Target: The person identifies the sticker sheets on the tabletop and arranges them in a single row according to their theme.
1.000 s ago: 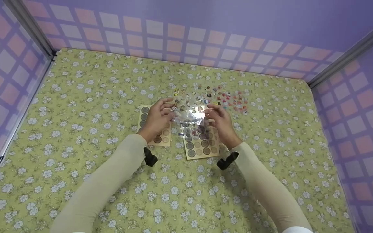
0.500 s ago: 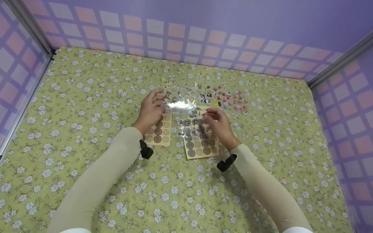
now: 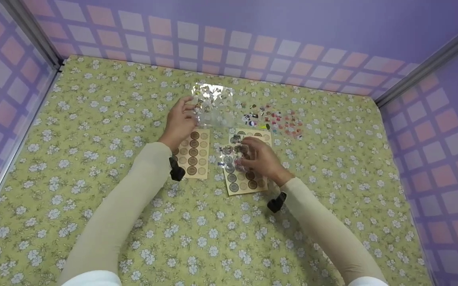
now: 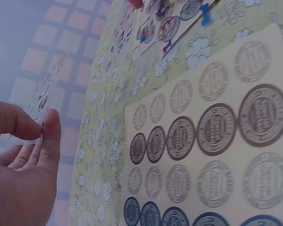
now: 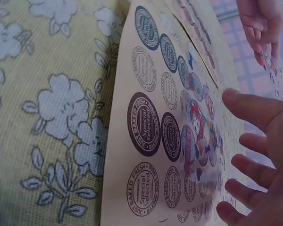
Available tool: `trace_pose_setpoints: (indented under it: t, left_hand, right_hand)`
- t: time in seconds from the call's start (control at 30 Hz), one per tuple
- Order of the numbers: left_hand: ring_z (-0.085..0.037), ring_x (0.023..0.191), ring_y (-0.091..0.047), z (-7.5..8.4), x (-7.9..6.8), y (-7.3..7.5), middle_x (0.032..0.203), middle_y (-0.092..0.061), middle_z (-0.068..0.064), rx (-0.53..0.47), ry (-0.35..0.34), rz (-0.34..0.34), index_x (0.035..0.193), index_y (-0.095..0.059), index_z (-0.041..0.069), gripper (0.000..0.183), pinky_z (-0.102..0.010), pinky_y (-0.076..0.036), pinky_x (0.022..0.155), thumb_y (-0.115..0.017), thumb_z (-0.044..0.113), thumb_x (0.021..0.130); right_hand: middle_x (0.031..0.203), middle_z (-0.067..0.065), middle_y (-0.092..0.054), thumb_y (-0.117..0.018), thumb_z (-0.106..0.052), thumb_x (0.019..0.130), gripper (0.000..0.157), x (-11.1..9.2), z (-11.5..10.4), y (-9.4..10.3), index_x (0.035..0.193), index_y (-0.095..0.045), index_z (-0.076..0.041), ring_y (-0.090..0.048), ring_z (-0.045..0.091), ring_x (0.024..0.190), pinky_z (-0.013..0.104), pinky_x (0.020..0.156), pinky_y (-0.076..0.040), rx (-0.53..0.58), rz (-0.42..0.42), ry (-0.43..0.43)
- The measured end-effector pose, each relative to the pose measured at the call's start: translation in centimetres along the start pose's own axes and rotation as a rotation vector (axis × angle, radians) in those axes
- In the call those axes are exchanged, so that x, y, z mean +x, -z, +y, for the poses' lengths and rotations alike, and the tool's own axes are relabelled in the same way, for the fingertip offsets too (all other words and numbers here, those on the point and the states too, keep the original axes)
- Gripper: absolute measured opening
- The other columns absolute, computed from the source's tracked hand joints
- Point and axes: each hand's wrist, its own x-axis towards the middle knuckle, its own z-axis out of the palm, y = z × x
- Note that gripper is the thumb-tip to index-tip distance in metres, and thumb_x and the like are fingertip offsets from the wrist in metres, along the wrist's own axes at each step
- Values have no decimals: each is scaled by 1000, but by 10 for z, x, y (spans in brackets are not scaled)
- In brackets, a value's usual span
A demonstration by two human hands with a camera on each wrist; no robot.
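My left hand [image 3: 180, 123] pinches the edge of a clear sticker sheet [image 3: 216, 105], raised and shiny beyond the left paper sheet. In the left wrist view, thumb and fingers meet on this sheet [image 4: 45, 89], which stands nearly edge-on. My right hand [image 3: 262, 159] hovers over the right paper sheet of round stickers [image 3: 233, 186], its fingers spread and relaxed in the right wrist view. Another clear sheet with colourful stickers [image 5: 200, 122] lies on top of that paper sheet, near the right fingertips. The left paper sheet of round stickers [image 3: 197, 159] lies partly under my left wrist.
More clear sheets with small colourful stickers [image 3: 284, 121] lie flat at the back right of the right paper sheet. A flowered cloth [image 3: 213, 230] covers the table. Purple walls with pink and white squares [image 3: 229, 39] stand behind and at both sides.
The left hand has carried the clear sheet away to the back left, out of the right hand's reach. The right hand has let go and moved slightly left and down over the right paper sheet.
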Motion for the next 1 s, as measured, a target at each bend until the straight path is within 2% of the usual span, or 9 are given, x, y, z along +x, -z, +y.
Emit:
trace_pose_setpoints:
  t: [0.13,0.33,0.57,0.8,1.0]
  left_hand:
    - [-20,108,-58,4,6,-1,137,-51,-7,16,0,0,147,-36,19,72,-28,-54,86,-53,-11,84]
    - [-25,116,-54,2,13,-6,138,-48,-8,12,-2,-36,149,-32,18,72,-32,-53,87,-53,-10,86]
    - [-28,123,-51,-6,22,-12,139,-46,-11,57,-11,-64,150,-30,17,71,-36,-50,90,-52,-7,88]
    - [-25,124,-51,-13,35,-15,143,-42,-13,60,11,-65,152,-28,16,73,-35,-52,90,-51,-8,87]
    - [-28,129,-46,-19,41,-22,147,-40,-16,114,10,-76,151,-29,16,72,-37,-49,93,-52,-7,87]
  right_hand:
    - [160,5,-25,-74,-27,86,70,-2,-4,-2,147,-42,-14,-22,27,149,47,116,-31,-80,-83,19]
    - [164,1,-13,-71,-29,88,76,-2,-6,-8,152,-32,-17,-4,26,152,50,118,-26,-168,-151,28]
    - [164,5,-13,-69,-32,90,75,-4,-5,-13,153,-31,-18,-3,26,152,49,118,-27,-251,-168,5]
    - [163,6,-16,-70,-30,89,75,-4,-7,-15,152,-33,-16,-5,26,152,47,118,-26,-253,-158,-3]
    - [162,5,-18,-71,-29,88,75,-3,-7,-13,151,-34,-15,-7,26,152,45,119,-26,-253,-165,-2]
